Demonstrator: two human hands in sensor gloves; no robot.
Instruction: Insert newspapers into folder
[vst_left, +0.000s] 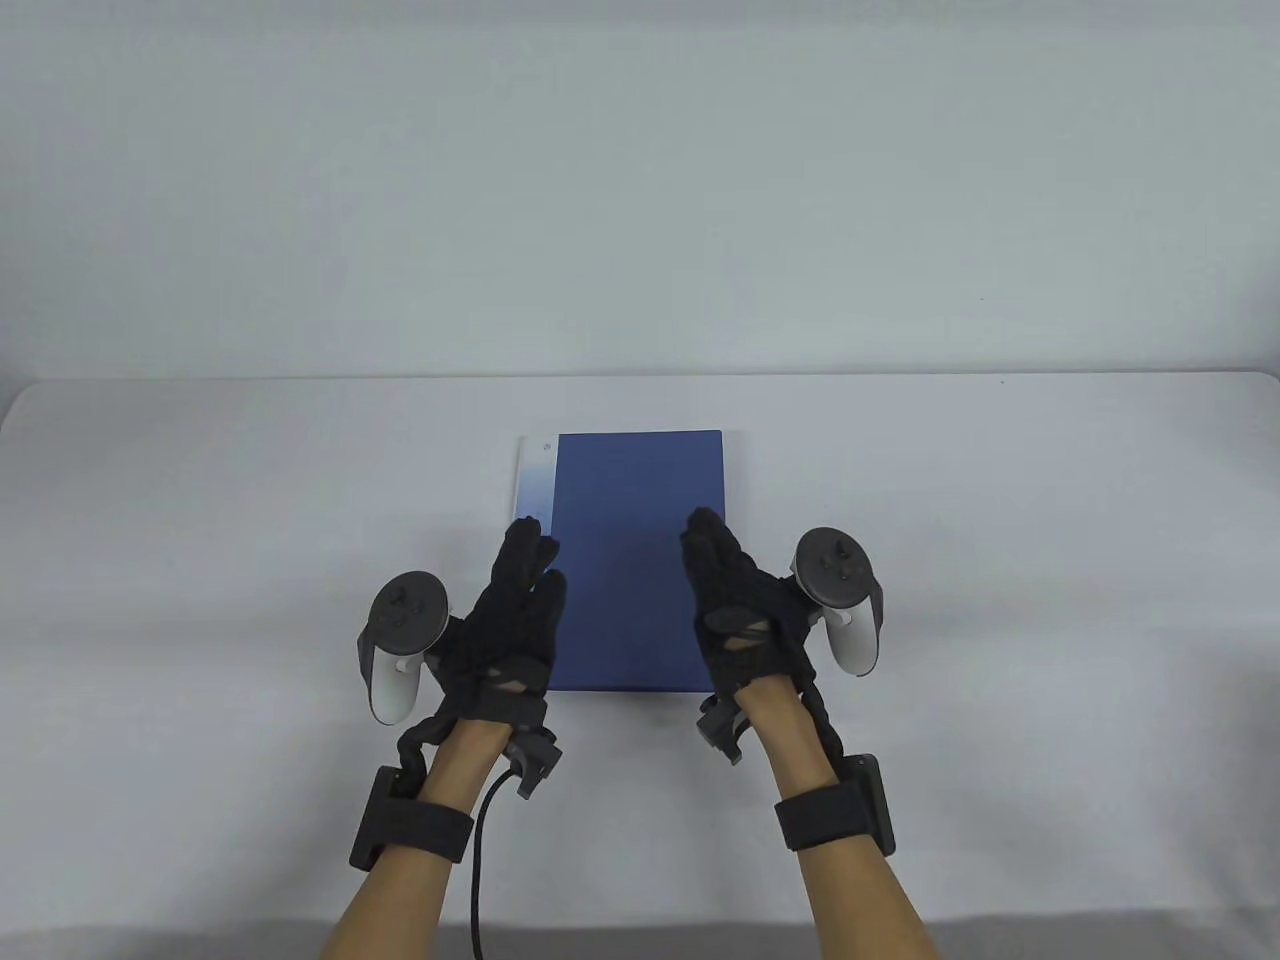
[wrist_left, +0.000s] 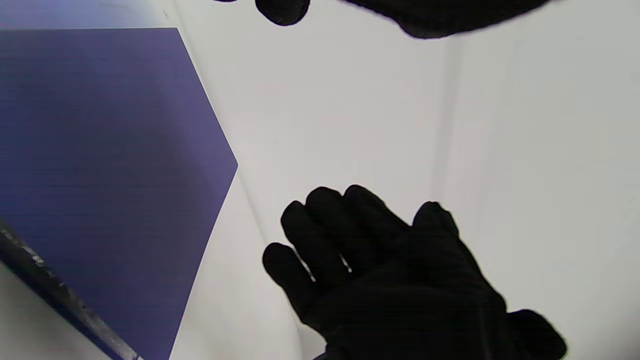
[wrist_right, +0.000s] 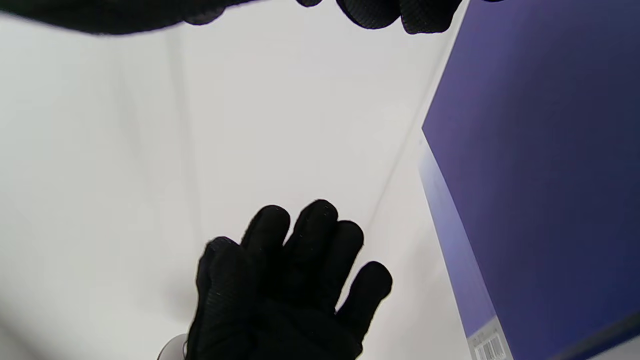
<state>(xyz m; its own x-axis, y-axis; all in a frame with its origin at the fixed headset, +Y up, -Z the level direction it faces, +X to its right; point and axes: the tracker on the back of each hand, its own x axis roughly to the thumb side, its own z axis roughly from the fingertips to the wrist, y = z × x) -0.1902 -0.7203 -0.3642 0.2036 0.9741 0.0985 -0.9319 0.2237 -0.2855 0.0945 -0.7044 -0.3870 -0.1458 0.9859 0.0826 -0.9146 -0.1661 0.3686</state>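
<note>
A dark blue folder (vst_left: 640, 560) lies shut and flat on the white table (vst_left: 1000, 560). A pale blue-white sheet edge (vst_left: 535, 480) sticks out along its left side; in the right wrist view this strip (wrist_right: 450, 235) carries a barcode. My left hand (vst_left: 525, 590) is over the folder's left edge, fingers stretched out and holding nothing. My right hand (vst_left: 725, 580) is over the folder's right edge, also open and holding nothing. The left wrist view shows the right hand (wrist_left: 390, 270) beside the folder (wrist_left: 110, 165). The right wrist view shows the left hand (wrist_right: 290, 280). I cannot tell whether either hand touches the folder.
The white table runs wide to both sides and meets a pale wall (vst_left: 640, 200) behind. A black cable (vst_left: 480, 850) hangs from my left wrist toward the front edge.
</note>
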